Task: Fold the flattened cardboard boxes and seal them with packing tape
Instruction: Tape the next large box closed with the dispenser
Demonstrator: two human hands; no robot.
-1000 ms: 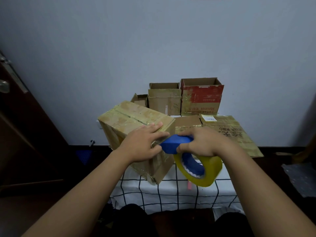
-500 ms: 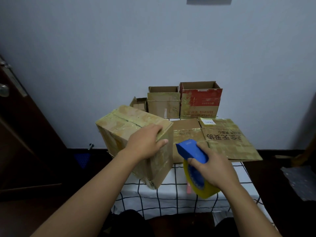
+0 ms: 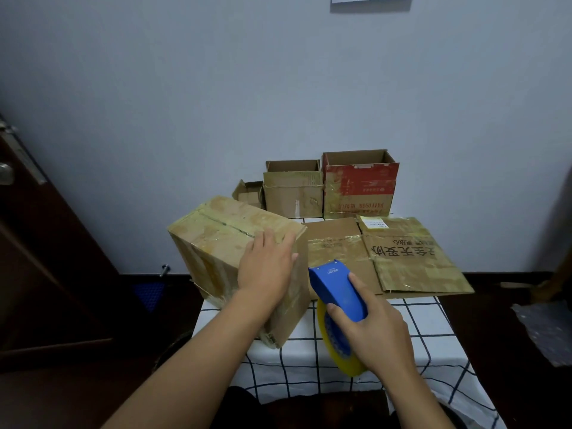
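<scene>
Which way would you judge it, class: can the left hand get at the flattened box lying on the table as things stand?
Probably not freely: the left hand steadies the taped box, which stands between it and the flattened box.

dim, bluish cast | dark corners | wide-angle edge bending | sharp

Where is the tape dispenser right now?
The blue tape dispenser is in the right hand, low centre, just right of the taped box.
</scene>
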